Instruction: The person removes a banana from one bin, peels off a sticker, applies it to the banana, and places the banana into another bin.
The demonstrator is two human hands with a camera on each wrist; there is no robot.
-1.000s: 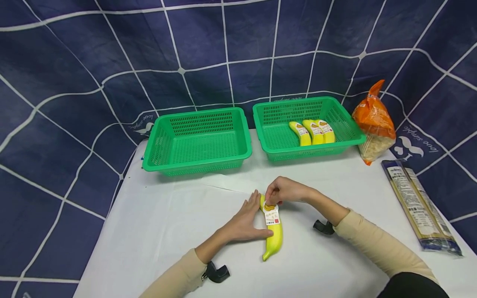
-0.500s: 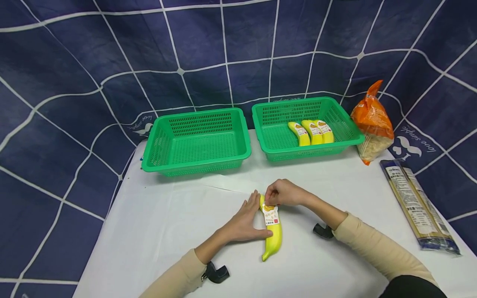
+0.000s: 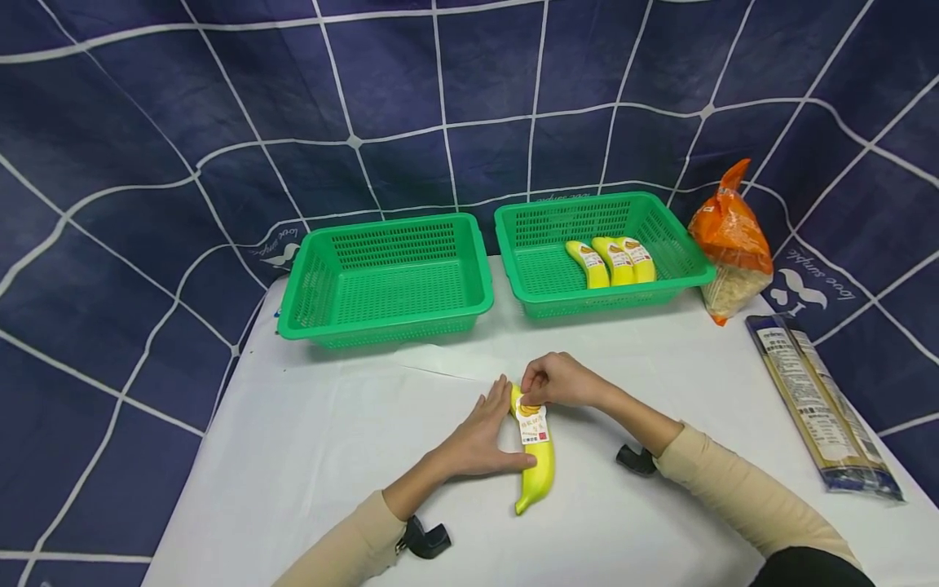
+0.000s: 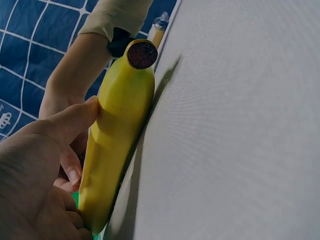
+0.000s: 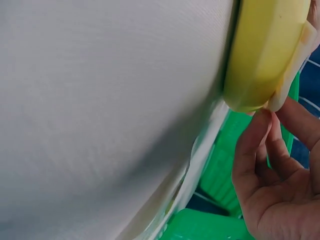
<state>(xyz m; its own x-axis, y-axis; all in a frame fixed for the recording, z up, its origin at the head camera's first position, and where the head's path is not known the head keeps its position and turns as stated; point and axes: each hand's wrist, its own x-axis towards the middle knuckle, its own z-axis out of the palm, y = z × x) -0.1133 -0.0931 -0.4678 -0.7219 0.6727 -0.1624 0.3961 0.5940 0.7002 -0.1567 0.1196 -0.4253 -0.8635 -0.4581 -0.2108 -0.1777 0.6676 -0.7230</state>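
Banana (image 3: 538, 456) lies flat on the white table (image 3: 330, 456), near centre, long axis running 12 to 6, stem tip toward 6. White label (image 3: 533, 425) sits across its upper half, near the 12 o'clock end.

L hand (image 3: 480, 436) is at banana's 9 o'clock: fingers nearly straight, thumb laid against the fruit's flank about mid-length, bracing it, not wrapped round. Left wrist view confirms thumb (image 4: 70, 120) pressed on the yellow skin, other fingers loosely bent beside it.

R hand (image 3: 561, 379) is at the 12 o'clock end, fingers curled, tips pinching at the label's top edge. Right wrist view shows the label edge (image 5: 292, 65) standing off the skin w/ fingertips (image 5: 252, 145) right at it.

Handling, as a guess: light, fairly stiff, curved so it'll roll if pushed from the side; skin smooth, a bit slick, bruises if squeezed hard. Could be a plastic replica, can't tell. Best hold = round the thick middle, below the label, thumb one side, fingers the other, gentle pressure. Avoid the thin stem tip. Label is thin paper/film, likely tears or creases if pulled hard.

Three more bananas (image 3: 609, 261) lie side by side in the R green basket (image 3: 513, 261) at 1 o'clock; L green basket (image 3: 293, 302) sits at 11.
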